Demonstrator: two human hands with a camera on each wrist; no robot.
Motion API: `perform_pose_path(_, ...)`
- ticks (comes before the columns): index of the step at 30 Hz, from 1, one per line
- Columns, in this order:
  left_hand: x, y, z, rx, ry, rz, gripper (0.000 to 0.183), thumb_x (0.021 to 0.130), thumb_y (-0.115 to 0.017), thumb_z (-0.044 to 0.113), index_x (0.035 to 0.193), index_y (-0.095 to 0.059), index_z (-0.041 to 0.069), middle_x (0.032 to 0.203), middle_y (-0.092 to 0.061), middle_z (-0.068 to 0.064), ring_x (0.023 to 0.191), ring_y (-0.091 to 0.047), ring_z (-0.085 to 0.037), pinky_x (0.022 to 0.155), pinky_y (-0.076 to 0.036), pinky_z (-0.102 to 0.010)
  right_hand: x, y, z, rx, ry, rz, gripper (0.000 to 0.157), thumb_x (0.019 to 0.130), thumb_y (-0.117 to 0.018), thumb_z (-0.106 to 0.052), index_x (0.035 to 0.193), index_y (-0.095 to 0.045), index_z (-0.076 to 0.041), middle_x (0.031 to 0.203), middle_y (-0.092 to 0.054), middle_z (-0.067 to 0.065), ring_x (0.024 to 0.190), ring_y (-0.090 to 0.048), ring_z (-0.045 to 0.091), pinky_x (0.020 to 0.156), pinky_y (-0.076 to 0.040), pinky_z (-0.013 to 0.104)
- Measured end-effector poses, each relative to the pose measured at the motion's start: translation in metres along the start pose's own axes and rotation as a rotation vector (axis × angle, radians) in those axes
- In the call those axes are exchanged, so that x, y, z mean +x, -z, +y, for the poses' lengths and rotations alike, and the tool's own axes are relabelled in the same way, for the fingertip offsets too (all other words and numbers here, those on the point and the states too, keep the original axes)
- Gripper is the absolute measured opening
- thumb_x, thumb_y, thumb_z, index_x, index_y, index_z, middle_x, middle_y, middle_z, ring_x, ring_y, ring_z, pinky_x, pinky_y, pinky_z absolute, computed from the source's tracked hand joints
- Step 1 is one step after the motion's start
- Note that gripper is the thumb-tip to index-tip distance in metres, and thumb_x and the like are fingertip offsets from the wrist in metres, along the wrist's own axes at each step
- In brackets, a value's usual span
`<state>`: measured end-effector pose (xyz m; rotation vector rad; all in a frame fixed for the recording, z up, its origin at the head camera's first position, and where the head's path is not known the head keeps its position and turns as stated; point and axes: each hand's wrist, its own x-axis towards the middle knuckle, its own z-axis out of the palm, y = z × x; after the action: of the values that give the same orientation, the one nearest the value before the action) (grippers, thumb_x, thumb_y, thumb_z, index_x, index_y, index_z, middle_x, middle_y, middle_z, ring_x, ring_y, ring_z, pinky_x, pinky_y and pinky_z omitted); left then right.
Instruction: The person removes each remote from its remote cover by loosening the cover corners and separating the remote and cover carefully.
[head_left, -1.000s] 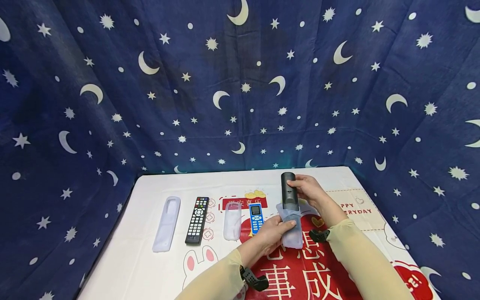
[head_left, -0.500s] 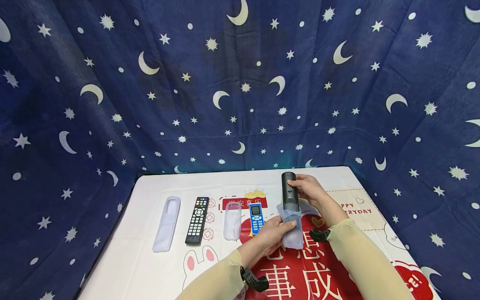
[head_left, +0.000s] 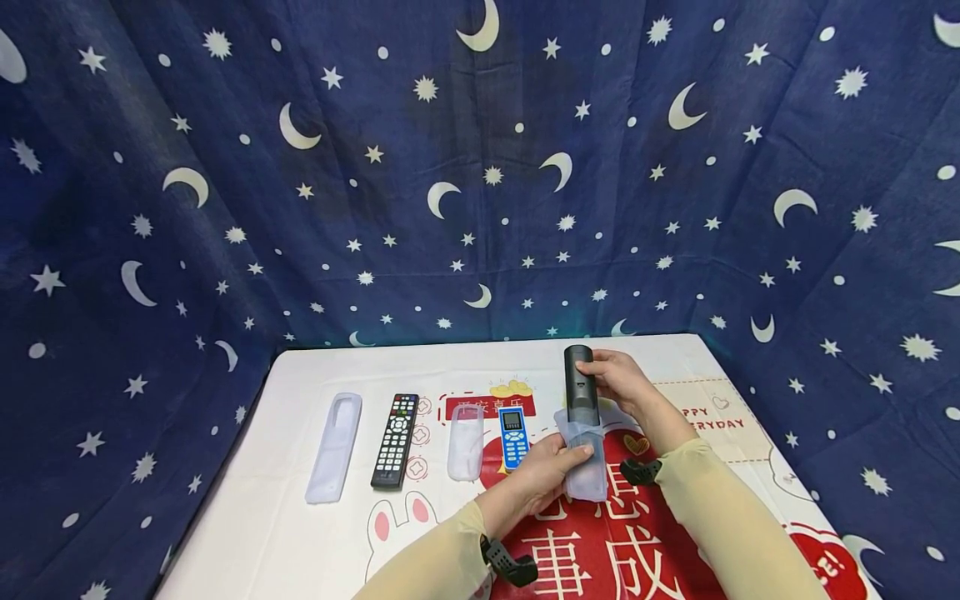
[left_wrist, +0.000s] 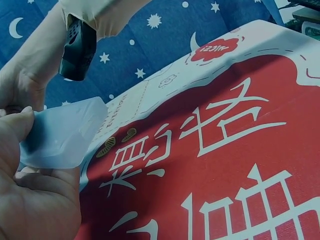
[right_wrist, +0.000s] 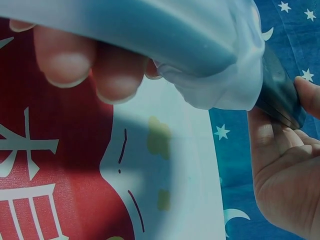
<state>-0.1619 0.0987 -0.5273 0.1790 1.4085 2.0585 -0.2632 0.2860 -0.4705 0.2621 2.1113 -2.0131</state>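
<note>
My right hand [head_left: 618,377] grips the upper end of a black remote control [head_left: 580,382], thumb across its back face. The remote's lower part sits inside a translucent silicone cover [head_left: 588,479], whose edge is bunched and folded over at the remote's middle. Lower down, my left hand [head_left: 546,471] pinches the cover between thumb and fingers. The left wrist view shows the closed end of the cover [left_wrist: 70,132] sticking out past the left fingers. In the right wrist view the cover's crumpled rim [right_wrist: 225,82] surrounds the dark remote [right_wrist: 280,90].
On the table [head_left: 247,517], left of my hands, lie a blue remote [head_left: 513,437], a small translucent cover [head_left: 466,443], a black remote with many buttons [head_left: 394,442] and a long translucent cover [head_left: 333,450]. A starry curtain [head_left: 480,167] stands behind the table.
The hands, remote and cover stay almost where they were. The cover's lower end has shifted very slightly toward me. The objects on the left have not moved.
</note>
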Motion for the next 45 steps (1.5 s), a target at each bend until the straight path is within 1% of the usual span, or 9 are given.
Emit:
perform_pose_path(8, -0.002, -0.002, 0.000, 0.002, 0.006, -0.001, 0.039, 0.103, -0.064, 0.020, 0.136, -0.056, 0.002, 0.120, -0.070, -0.013, 0.107, -0.069, -0.024, 0.093, -0.057, -0.041, -0.002, 0.001, 0.001, 0.005, 0.011, 0.000, 0.053, 0.099, -0.067, -0.015, 0.139, -0.047, 0.012, 0.088, -0.071, 0.002, 0.075, -0.070, 0.013, 0.066, -0.058, 0.024)
perform_pose_path(15, -0.003, 0.002, 0.004, 0.022, 0.013, 0.013, 0.038, 0.103, -0.063, 0.020, 0.134, -0.057, 0.000, 0.121, -0.070, -0.017, 0.105, -0.070, -0.024, 0.093, -0.057, -0.042, -0.001, -0.003, -0.001, 0.008, 0.031, 0.000, 0.056, 0.099, -0.067, -0.016, 0.144, -0.044, 0.010, 0.091, -0.072, 0.003, 0.076, -0.071, 0.013, 0.067, -0.058, 0.026)
perform_pose_path(20, -0.003, 0.002, 0.006, 0.080, -0.007, 0.106, 0.033, 0.100, -0.068, 0.023, 0.122, -0.065, -0.001, 0.107, -0.070, -0.008, 0.095, -0.069, -0.019, 0.089, -0.059, -0.039, -0.002, -0.002, -0.005, -0.001, 0.066, 0.025, 0.059, 0.100, -0.066, -0.018, 0.148, -0.042, 0.006, 0.095, -0.072, 0.005, 0.080, -0.072, 0.014, 0.069, -0.059, 0.026)
perform_pose_path(24, 0.000, 0.001, 0.007, 0.100, -0.030, 0.203, 0.028, 0.097, -0.072, 0.026, 0.108, -0.069, 0.000, 0.095, -0.068, -0.005, 0.082, -0.064, -0.014, 0.076, -0.058, -0.031, -0.004, -0.003, -0.006, 0.008, 0.067, 0.017, 0.064, 0.101, -0.065, -0.020, 0.152, -0.036, 0.006, 0.105, -0.072, 0.010, 0.085, -0.072, 0.014, 0.074, -0.059, 0.027)
perform_pose_path(27, 0.002, 0.000, 0.008, 0.104, -0.028, 0.233, 0.028, 0.096, -0.073, 0.028, 0.103, -0.069, 0.001, 0.091, -0.069, -0.005, 0.078, -0.064, -0.014, 0.070, -0.057, -0.028, -0.006, -0.006, -0.006, -0.009, 0.062, 0.021, 0.065, 0.102, -0.065, -0.021, 0.154, -0.035, 0.004, 0.117, -0.068, 0.017, 0.091, -0.071, 0.016, 0.079, -0.059, 0.028)
perform_pose_path(30, 0.003, -0.001, 0.008, 0.088, -0.023, 0.223, 0.029, 0.097, -0.071, 0.027, 0.110, -0.068, 0.001, 0.096, -0.069, -0.006, 0.084, -0.068, -0.015, 0.075, -0.060, -0.033, -0.007, -0.007, -0.004, -0.030, 0.053, 0.011, 0.065, 0.101, -0.065, -0.018, 0.154, -0.035, 0.003, 0.129, -0.061, 0.024, 0.096, -0.070, 0.018, 0.085, -0.059, 0.032)
perform_pose_path(33, 0.003, 0.000, 0.007, 0.066, -0.021, 0.202, 0.032, 0.100, -0.068, 0.024, 0.121, -0.065, 0.000, 0.104, -0.069, -0.008, 0.091, -0.070, -0.020, 0.081, -0.061, -0.041, -0.008, -0.008, -0.003, -0.038, 0.048, -0.017, 0.069, 0.098, -0.065, -0.014, 0.156, -0.032, 0.001, 0.135, -0.057, 0.027, 0.098, -0.069, 0.019, 0.087, -0.058, 0.035)
perform_pose_path(39, 0.002, 0.002, 0.006, 0.015, -0.020, 0.188, 0.034, 0.101, -0.064, 0.021, 0.129, -0.060, 0.001, 0.109, -0.067, -0.011, 0.093, -0.070, -0.023, 0.081, -0.061, -0.045, -0.009, -0.008, 0.001, -0.004, 0.055, -0.081, 0.071, 0.099, -0.066, -0.013, 0.160, -0.029, -0.007, 0.126, -0.061, 0.022, 0.094, -0.071, 0.020, 0.082, -0.060, 0.035)
perform_pose_path(45, 0.003, 0.000, 0.009, -0.019, -0.005, 0.189, 0.038, 0.097, -0.068, 0.021, 0.131, -0.061, 0.006, 0.106, -0.070, -0.011, 0.090, -0.071, -0.023, 0.077, -0.062, -0.044, -0.011, -0.007, 0.001, 0.017, 0.062, -0.095, 0.069, 0.100, -0.065, -0.012, 0.159, -0.029, -0.006, 0.113, -0.068, 0.014, 0.092, -0.072, 0.019, 0.078, -0.061, 0.035)
